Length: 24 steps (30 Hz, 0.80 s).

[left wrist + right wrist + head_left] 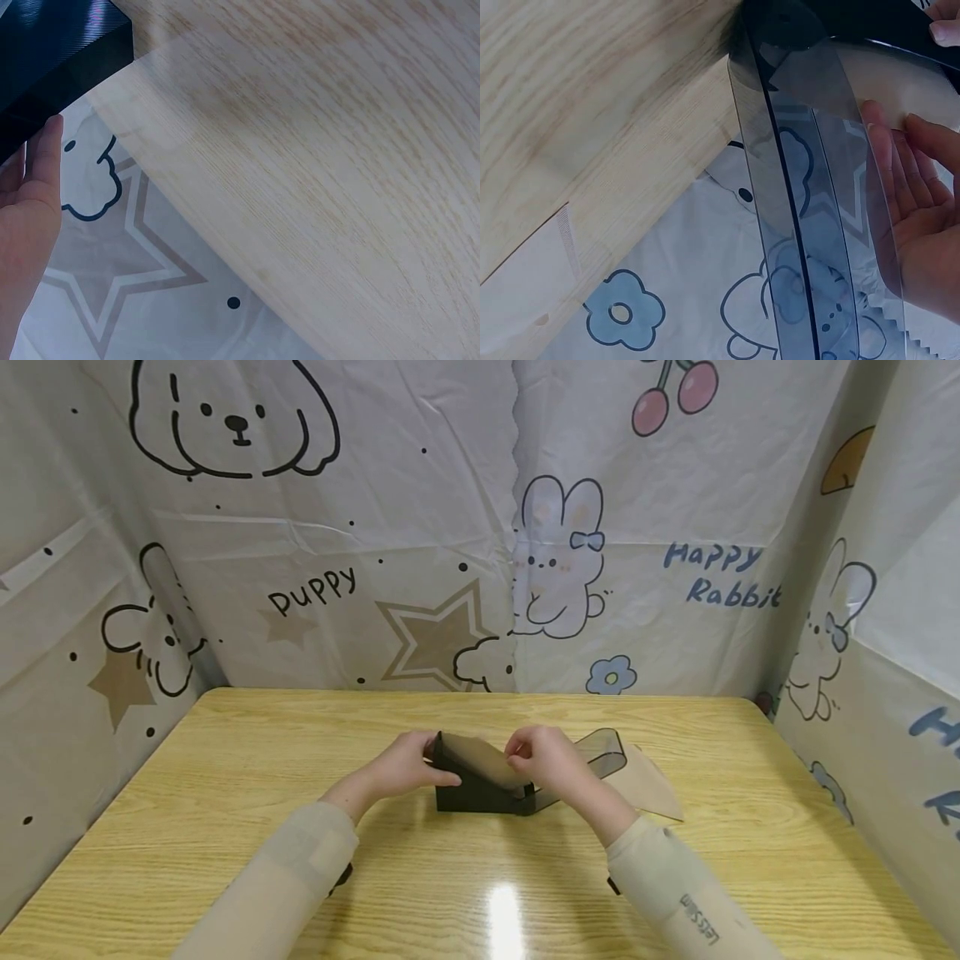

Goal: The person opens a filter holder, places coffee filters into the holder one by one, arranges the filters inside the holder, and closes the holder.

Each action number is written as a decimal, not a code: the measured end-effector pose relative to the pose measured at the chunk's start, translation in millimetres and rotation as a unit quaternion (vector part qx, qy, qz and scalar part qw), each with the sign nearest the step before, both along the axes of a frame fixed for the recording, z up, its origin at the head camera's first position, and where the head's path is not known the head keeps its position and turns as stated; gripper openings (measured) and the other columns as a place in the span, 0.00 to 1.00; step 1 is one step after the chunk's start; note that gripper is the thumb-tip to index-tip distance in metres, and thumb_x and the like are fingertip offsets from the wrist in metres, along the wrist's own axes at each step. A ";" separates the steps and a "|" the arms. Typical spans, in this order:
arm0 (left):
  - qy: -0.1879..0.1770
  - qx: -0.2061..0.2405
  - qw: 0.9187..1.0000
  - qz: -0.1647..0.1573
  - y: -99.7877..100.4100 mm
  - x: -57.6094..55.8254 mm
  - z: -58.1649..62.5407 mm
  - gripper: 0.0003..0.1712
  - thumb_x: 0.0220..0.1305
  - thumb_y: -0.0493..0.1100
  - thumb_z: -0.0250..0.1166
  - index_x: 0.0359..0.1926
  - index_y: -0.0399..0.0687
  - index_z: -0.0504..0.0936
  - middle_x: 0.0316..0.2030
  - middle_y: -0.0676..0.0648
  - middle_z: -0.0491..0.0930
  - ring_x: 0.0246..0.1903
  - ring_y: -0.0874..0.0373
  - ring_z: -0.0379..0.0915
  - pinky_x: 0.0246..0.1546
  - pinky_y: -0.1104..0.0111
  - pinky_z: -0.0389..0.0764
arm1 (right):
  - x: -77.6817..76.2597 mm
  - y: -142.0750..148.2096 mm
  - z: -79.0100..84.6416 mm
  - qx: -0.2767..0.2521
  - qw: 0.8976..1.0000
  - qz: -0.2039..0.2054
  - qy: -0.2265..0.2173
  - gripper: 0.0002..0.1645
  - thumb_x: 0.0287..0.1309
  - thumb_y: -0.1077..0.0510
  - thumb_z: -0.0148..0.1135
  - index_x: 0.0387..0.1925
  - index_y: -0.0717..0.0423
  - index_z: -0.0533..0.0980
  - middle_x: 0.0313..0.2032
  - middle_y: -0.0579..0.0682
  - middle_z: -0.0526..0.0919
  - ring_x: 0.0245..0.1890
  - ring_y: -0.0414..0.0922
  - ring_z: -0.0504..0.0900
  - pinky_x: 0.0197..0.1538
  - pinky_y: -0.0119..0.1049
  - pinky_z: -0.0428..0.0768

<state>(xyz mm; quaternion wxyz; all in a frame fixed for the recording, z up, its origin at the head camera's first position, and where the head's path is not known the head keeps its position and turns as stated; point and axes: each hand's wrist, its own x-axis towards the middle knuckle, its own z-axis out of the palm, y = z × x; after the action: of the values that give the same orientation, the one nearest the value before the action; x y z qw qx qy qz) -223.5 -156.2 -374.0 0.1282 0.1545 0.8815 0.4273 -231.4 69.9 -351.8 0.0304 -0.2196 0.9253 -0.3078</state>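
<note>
A black box [480, 798] with a hinged clear lid [603, 745] stands open near the middle of the table, the lid swung out to the right. Tan paper coffee filters [480, 758] lie in its sloped opening. My left hand [408, 766] grips the box at its left end, thumb on the near side and fingers behind. From the left wrist view, fingertips press the box's dark wall [71, 64]. My right hand [551, 762] pinches the filters' edge with thumb and forefinger. Seen from the right wrist, that hand [926, 225] is partly behind the clear lid [810, 187].
A loose fan-shaped coffee filter [651, 785] lies on the wooden table [247, 827], right of the box and partly behind the right forearm. Printed cloth [442, 527] hangs behind the table and along both sides.
</note>
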 end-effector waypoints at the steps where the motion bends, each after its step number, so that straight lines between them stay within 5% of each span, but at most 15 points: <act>1: -0.001 -0.001 1.000 0.001 0.0 -0.2 -0.1 0.14 0.53 0.43 0.70 0.39 0.47 0.77 0.35 0.49 0.81 0.34 0.62 0.73 0.38 0.69 0.74 | 0.1 -0.4 -0.7 0.003 1.000 0.000 -0.001 0.02 0.54 0.63 0.62 0.28 0.57 0.80 0.25 0.50 0.83 0.24 0.38 0.77 0.27 0.27 0.73; 10: -0.002 0.000 1.000 0.004 1.6 -0.9 -1.6 0.13 0.53 0.43 0.70 0.37 0.46 0.76 0.34 0.49 0.80 0.33 0.62 0.71 0.36 0.69 0.73 | 3.6 -3.4 -3.5 0.040 0.999 0.010 -0.018 0.02 0.54 0.63 0.62 0.28 0.56 0.80 0.26 0.48 0.82 0.25 0.38 0.76 0.29 0.29 0.73; 15: -0.004 0.002 1.000 0.001 2.0 -0.6 -2.2 0.13 0.53 0.44 0.69 0.36 0.46 0.75 0.34 0.49 0.79 0.32 0.61 0.71 0.35 0.69 0.72 | 4.3 5.4 11.4 0.019 1.000 -0.004 -0.003 0.04 0.57 0.60 0.61 0.33 0.55 0.81 0.33 0.50 0.84 0.31 0.41 0.79 0.34 0.33 0.77; 24: -0.006 -0.005 1.000 0.005 0.1 0.6 -0.3 0.13 0.54 0.44 0.69 0.34 0.46 0.73 0.32 0.49 0.76 0.31 0.59 0.67 0.34 0.68 0.70 | -13.2 68.4 47.2 -0.039 0.990 -0.130 0.038 0.13 0.62 0.54 0.56 0.42 0.57 0.78 0.42 0.57 0.83 0.42 0.50 0.80 0.44 0.44 0.77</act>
<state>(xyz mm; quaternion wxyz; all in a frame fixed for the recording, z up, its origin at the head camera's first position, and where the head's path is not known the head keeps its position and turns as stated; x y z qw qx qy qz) -222.9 -156.0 -374.3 0.1318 0.1470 0.8837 0.4244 -244.5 138.3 -304.7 -0.0537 -0.1104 0.9337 -0.3365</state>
